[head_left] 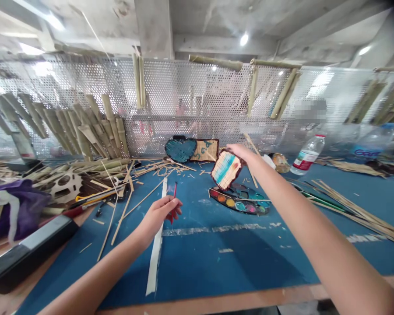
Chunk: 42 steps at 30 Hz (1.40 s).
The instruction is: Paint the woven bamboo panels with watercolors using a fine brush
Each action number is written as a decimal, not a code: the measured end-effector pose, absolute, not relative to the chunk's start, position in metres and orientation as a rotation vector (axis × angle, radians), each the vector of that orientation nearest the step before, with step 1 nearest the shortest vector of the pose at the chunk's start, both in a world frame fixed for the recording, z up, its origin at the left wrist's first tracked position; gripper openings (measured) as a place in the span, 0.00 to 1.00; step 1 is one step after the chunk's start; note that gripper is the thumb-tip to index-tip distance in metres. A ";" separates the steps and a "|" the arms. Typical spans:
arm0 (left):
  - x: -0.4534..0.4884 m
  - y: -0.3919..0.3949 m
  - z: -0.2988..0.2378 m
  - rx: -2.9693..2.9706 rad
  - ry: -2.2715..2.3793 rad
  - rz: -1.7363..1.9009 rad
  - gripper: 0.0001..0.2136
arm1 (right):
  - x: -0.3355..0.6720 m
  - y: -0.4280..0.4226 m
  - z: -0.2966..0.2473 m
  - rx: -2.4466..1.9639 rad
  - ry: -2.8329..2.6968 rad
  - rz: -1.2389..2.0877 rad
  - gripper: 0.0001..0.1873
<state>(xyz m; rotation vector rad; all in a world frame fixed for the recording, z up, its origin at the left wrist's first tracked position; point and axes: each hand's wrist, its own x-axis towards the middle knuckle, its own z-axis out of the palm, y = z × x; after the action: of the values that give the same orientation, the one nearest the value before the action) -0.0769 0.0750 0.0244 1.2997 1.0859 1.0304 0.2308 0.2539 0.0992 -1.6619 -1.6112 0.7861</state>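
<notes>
My left hand (167,207) is closed around a thin red paintbrush (175,190), held upright over the blue table covering. With my right hand (237,151) I grip the top edge of a small painted panel (226,169); most of those fingers are hidden behind it. The panel is tilted, with a dark brown border and blue, cream and reddish bands. Just below it lies a paint palette (230,202) with several coloured wells and a thin stick across it. Behind stand a dark teal heart-shaped piece (180,149) and a rectangular panel (202,151) with teal swirls.
Thin bamboo strips (357,210) lie at the right, near a water bottle (308,154). A purple cloth (16,205), a long dark box (29,249) and loose sticks crowd the left. A perforated metal screen (170,96) with bamboo pieces rises behind the table.
</notes>
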 end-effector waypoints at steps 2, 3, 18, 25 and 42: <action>-0.078 0.075 0.025 1.304 1.094 1.031 0.16 | 0.224 0.247 0.092 -1.636 -1.602 0.894 0.25; -0.078 0.075 0.024 1.306 1.094 1.030 0.16 | 0.223 0.242 0.091 -1.615 -1.605 0.961 0.25; -0.075 0.080 0.015 1.147 0.981 0.953 0.17 | 0.201 0.168 0.087 -1.195 -2.707 0.712 0.49; -0.075 0.085 0.005 1.254 0.926 0.971 0.17 | 0.213 0.104 0.014 -1.326 -2.834 0.220 0.47; -0.078 0.080 0.021 1.262 0.963 1.199 0.14 | 0.190 0.185 0.159 -0.992 -2.152 -0.590 0.14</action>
<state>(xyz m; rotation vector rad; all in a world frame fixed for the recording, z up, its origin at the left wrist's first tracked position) -0.0776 0.0799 0.0211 1.2623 0.9631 1.1989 0.1898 0.1845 0.1590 -0.9923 -2.1523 -0.5900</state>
